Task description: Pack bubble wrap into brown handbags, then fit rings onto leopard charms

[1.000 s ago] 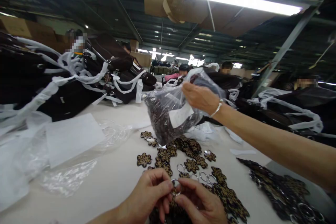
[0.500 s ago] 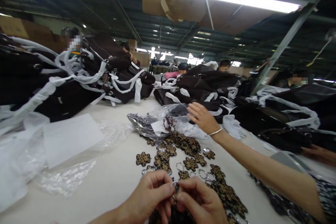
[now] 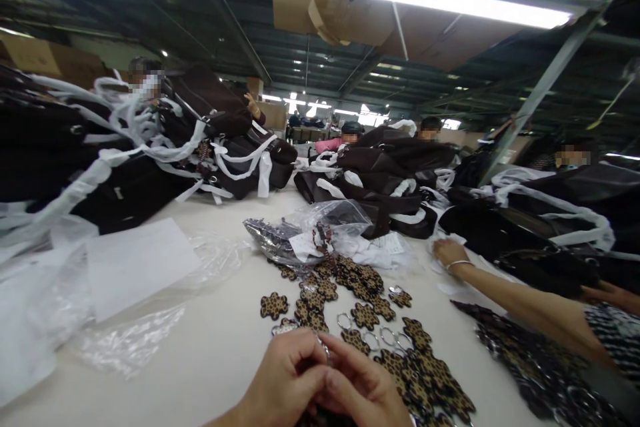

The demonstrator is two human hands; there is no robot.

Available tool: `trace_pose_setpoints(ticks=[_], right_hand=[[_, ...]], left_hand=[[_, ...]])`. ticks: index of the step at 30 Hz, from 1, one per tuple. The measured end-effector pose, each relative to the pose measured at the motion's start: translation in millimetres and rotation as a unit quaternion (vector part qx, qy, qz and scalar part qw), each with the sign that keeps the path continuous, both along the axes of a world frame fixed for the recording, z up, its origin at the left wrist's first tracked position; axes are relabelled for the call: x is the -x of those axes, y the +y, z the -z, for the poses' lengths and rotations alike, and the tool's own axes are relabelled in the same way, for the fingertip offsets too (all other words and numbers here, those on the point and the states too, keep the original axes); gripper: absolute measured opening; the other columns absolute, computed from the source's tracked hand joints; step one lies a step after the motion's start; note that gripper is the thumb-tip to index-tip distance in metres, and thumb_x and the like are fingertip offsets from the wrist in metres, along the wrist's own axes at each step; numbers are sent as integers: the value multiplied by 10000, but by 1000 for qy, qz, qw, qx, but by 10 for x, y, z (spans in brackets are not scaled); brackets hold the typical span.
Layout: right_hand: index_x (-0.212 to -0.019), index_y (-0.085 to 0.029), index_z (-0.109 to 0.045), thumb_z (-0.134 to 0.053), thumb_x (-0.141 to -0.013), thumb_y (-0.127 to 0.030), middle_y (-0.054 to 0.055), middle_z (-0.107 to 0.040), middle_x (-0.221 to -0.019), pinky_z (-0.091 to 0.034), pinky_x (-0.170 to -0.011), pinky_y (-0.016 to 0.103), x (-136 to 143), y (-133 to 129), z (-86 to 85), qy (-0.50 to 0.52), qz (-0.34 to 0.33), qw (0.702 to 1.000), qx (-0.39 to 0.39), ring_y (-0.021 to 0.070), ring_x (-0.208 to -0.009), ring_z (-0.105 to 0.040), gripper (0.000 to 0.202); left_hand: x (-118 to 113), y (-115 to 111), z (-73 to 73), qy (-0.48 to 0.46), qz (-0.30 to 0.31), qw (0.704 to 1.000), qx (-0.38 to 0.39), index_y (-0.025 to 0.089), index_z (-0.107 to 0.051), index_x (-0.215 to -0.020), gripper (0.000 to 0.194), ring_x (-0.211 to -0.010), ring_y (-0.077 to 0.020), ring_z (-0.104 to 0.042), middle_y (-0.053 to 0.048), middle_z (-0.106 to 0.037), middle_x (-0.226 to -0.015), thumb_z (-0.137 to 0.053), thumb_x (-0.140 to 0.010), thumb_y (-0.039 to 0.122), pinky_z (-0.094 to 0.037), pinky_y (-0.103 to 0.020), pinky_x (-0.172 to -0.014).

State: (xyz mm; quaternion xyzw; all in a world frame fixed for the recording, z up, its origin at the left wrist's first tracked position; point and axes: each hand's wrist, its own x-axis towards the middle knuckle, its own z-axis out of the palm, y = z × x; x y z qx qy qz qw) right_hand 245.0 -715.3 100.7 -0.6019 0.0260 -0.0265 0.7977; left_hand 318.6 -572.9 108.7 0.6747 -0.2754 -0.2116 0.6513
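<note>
My left hand (image 3: 285, 370) and my right hand (image 3: 367, 383) meet at the front of the table, fingers pinched together. Between the fingertips shows a small silver key ring (image 3: 324, 348), mostly covered by the fingers; both hands are closed on it. Something dark hangs below the hands, too hidden to name. Just beyond lie leopard-print flower-shaped tags (image 3: 365, 314), many with loose metal rings (image 3: 388, 336). More of these tags are heaped by my right hand. One flower tag (image 3: 274, 305) rests apart on the left.
A clear plastic bag (image 3: 280, 240) of dark pieces lies behind the tags. White paper (image 3: 143, 267) and plastic film are at left. Dark bags (image 3: 370, 170) with white-wrapped straps pile up behind. At right, a co-worker's hand (image 3: 450, 253) touches white paper near another dark heap (image 3: 530, 360).
My hands have drawn closer together around the ring. The co-worker's hand has moved right, from the plastic bag to the white paper. The view has shifted slightly.
</note>
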Motion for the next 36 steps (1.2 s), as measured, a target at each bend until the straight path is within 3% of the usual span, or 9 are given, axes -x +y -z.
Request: trace_pose_setpoints(ticks=[4,9,14,16,19,22,26,30,36], right_hand=[[-1045,-266,-765,-894,-677,-335,14,-783,-895,-549,-764,254,-34,-7,35,15,-18,997,-68,169,-839,-709,397],[-968,-235,-774,-909,-650,-280,5,-786,-868,-529,-723,220,-28,-36,-25,31,-25,997,-69,136,-779,-694,348],[-917,-226,-761,-902,-646,-276,6,-787,-843,-541,-740,269,-26,-57,-28,25,-21,998,-59,161,-754,-715,310],[-897,-216,-758,-898,-647,-276,5,-784,-832,-537,-705,246,-22,-82,10,40,8,999,-31,151,-729,-712,292],[-945,-200,-756,-861,-690,-273,8,-779,-813,-525,-635,213,-8,-125,77,60,60,994,68,132,-666,-692,285],[-1001,-194,-752,-793,-746,-298,36,-784,-836,-558,-634,257,4,-171,111,46,87,978,185,177,-666,-712,278],[-989,-215,-758,-725,-773,-282,68,-783,-962,-606,-743,307,9,-232,87,10,128,946,296,234,-789,-748,229],[-982,-238,-760,-678,-799,-254,61,-776,-954,-610,-753,306,2,-249,71,-22,138,913,382,231,-804,-741,201],[-965,-239,-752,-647,-812,-228,58,-765,-942,-608,-753,311,-24,-233,81,-30,146,909,389,229,-808,-737,186]], left_hand=[[-36,46,-30,-169,9,985,-40,185,-606,-616,128,-696,-156,-555,-3,-572,-632,-618,-744,174,-419,-253,-663],[-39,65,-41,-185,35,980,-69,185,-605,-611,145,-687,-144,-547,4,-582,-640,-611,-751,147,-391,-254,-667],[-68,80,-84,-19,73,996,-53,178,-615,-685,70,-554,-119,-550,11,-565,-681,-565,-729,198,-433,-230,-531],[-134,98,-124,50,67,996,-38,180,-603,-764,77,-524,-123,-549,26,-559,-648,-565,-727,236,-451,-232,-502],[-273,143,-186,57,51,995,-67,190,-552,-782,68,-508,-132,-532,46,-539,-577,-546,-730,233,-451,-240,-497],[-394,195,-212,-76,31,987,-141,189,-557,-751,60,-584,-149,-554,19,-560,-624,-503,-776,188,-452,-261,-567],[-442,216,-172,-304,16,936,-176,186,-624,-791,185,-821,-188,-576,-41,-620,-822,-462,-845,115,-445,-310,-760],[-383,169,-133,-332,80,912,-228,184,-664,-857,254,-864,-200,-592,-61,-625,-905,-429,-892,96,-458,-313,-779],[-401,125,-140,-325,52,910,-251,184,-666,-893,294,-911,-200,-590,-56,-618,-933,-392,-913,80,-472,-327,-827]])
